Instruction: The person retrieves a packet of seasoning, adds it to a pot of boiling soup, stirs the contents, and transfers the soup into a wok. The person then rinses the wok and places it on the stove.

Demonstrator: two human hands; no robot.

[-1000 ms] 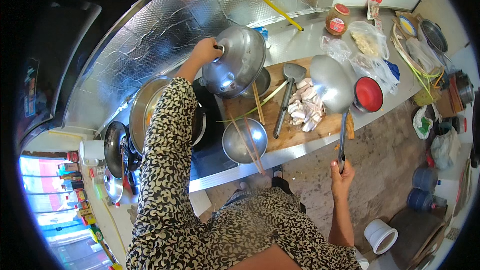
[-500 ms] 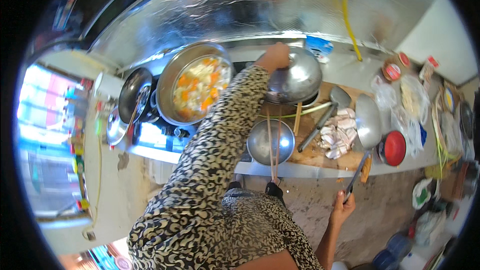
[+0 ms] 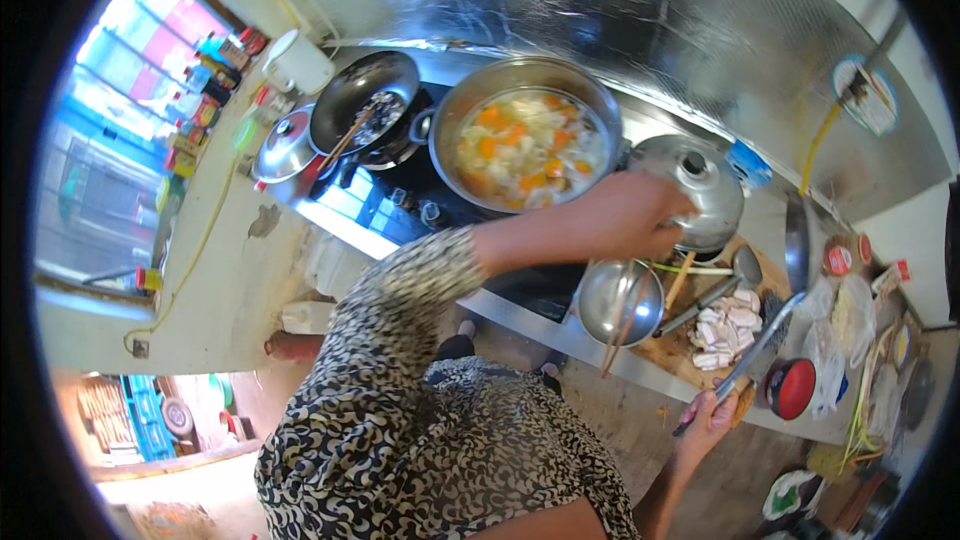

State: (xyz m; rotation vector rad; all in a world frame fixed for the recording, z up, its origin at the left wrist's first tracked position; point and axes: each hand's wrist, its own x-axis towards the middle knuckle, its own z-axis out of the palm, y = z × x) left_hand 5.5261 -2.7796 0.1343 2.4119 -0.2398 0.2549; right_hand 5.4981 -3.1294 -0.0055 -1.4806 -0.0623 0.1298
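Note:
My left hand [image 3: 655, 211], blurred by motion, is in front of the domed metal lid [image 3: 722, 202]; whether its fingers hold anything cannot be made out. The lid, with a black knob, sits over a vessel mostly hidden beneath it. To the left stands a big steel pot [image 3: 440, 162] of broth with orange chunks and pale pieces [image 3: 520, 145]. My right hand [image 3: 708, 414] is closed around the long handle of a wide metal ladle [image 3: 797, 240], its head raised and seen edge-on. Near my left hand, a pair of chopsticks [image 3: 627, 325] leans across a steel bowl [image 3: 600, 302].
A dark wok [image 3: 352, 90] rests on the left burner, beside another lid [image 3: 287, 145]. Sliced meat [image 3: 727, 328] and a dark-handled utensil [image 3: 700, 306] lie on a wooden board [image 3: 672, 355]. A red-lined bowl [image 3: 792, 388] and plastic bags [image 3: 850, 325] stand at the right.
My view has swung left. My left hand has come off the lid's far side and drawn back toward me. My right hand has turned the ladle from face-on to edge-on.

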